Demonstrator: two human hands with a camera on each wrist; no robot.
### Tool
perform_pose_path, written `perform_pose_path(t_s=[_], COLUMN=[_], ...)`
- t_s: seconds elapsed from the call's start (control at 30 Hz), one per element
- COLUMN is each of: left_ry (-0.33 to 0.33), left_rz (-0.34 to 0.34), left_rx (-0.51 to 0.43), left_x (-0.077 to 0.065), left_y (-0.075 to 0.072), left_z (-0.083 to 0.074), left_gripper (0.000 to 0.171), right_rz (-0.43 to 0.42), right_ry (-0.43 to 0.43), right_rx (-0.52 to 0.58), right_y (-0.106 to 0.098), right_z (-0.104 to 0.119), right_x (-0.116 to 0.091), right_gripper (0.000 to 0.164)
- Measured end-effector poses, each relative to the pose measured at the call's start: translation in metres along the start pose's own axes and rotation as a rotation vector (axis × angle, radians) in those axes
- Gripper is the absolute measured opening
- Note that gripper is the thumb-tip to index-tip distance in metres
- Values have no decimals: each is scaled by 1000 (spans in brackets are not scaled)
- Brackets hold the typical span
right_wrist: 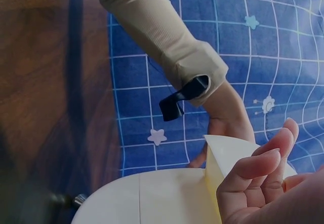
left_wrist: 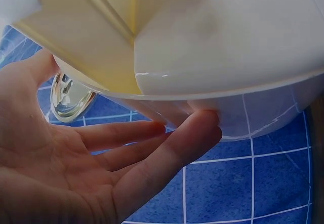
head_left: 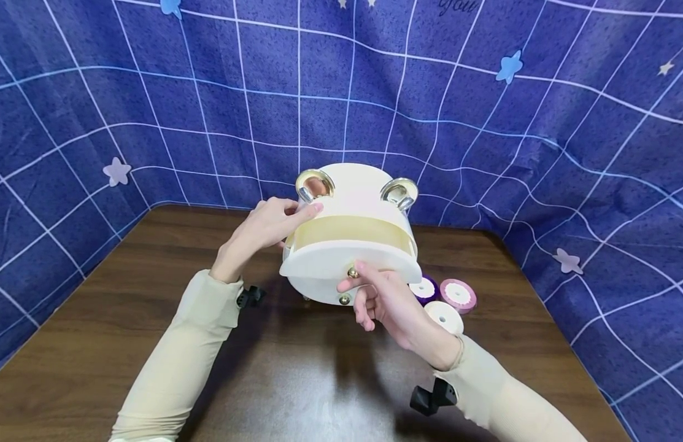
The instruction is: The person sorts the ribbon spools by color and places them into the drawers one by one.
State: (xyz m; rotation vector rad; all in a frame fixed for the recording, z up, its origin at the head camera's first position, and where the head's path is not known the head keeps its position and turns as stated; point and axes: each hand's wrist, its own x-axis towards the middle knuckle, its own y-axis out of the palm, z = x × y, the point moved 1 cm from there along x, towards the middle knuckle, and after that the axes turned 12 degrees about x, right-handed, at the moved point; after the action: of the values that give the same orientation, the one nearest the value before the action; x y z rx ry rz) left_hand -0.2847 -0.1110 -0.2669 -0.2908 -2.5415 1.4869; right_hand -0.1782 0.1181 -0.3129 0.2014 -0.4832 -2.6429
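Left sleeve: pale, ribbed, behind the left hand; a black mount sits at the cuff.
Left hand: spread wide on the left side of the box, thumb on its upper face, other fingers touching the curved side wall, only slightly bent.
Left ear: gold-rimmed and shiny, just beyond the left thumb tip.
Box: white, rounded, standing between the two hands, the left touching its side, the right at its front.
Drawer: part of the box, pulled out toward the person between the hands; its inside, yellowish, lies to the right of and below the left thumb.
Lower knob: gold, just left of the right hand's curled fingers, beneath the drawer front.
Upper knob: gold, on the drawer front, between the right thumb and forefinger.
Right hand: narrow, pinching the upper knob; the remaining fingers curl loosely below.
Right ear: gold-rimmed, beyond the right hand.
Spools: purple, white and pink, grouped just right of the right hand.
Table: dark wood, beneath both hands.
Cloth: blue, white-gridded, with stars, beyond both hands.
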Motion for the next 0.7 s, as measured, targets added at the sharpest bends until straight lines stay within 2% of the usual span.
perform_pose_path(t_s=[0.2,0.47,0.7], left_ry=[-7,-12,-5], left_rz=[7,-16,-3], left_rx=[8,22,17], left_x=[0,0,0], left_y=[-1,-1,0], left_z=[0,0,-1], left_gripper=[68,68,68], right_rz=[4,1,2], right_ry=[8,18,21], right_rx=[-10,-24,-20], right_y=[1,2,3], right_z=[0,1,-1], right_x=[-5,-9,-12], right_gripper=[41,42,41])
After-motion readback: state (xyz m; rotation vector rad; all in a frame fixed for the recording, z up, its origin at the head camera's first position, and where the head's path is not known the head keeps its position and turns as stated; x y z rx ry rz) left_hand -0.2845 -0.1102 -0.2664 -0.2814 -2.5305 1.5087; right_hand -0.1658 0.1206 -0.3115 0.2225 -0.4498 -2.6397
